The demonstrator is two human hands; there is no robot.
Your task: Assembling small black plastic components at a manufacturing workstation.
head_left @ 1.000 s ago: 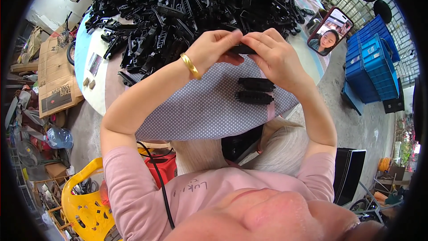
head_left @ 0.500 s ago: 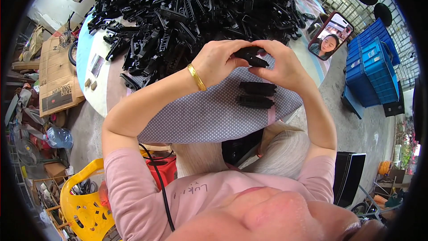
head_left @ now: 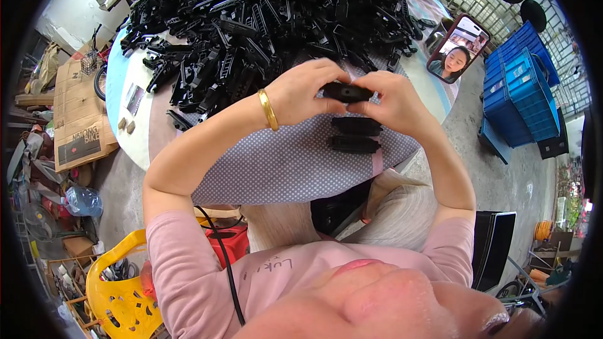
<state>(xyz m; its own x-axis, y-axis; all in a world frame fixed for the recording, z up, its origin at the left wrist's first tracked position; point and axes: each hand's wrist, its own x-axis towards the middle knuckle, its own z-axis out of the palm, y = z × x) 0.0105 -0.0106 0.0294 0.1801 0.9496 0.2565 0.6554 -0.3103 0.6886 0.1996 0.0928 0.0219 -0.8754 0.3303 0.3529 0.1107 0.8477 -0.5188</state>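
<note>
Between my two hands is a black plastic part point(head_left: 347, 92), held level above the near side of the table. My left hand point(head_left: 306, 91), with a gold bangle on its wrist, pinches the left end. The right end is gripped by the thumb and fingers of my right hand point(head_left: 391, 100). Just below lie two similar black parts, an upper one point(head_left: 356, 127) and a lower one point(head_left: 354, 145), side by side on a grey dotted cloth point(head_left: 270, 166). Beyond my hands spreads a big heap of black plastic parts point(head_left: 251, 25).
A phone point(head_left: 458, 49) with a lit screen stands at the table's right side. Blue crates point(head_left: 521, 100) are stacked on the floor to the right. At left are a flattened cardboard box point(head_left: 81, 113) and a yellow plastic chair point(head_left: 119, 289). Two small brown lumps point(head_left: 127, 125) lie on the table's left.
Both hands have come slightly nearer and lower with the black part. It was tilted before and now lies level between the fingers.
</note>
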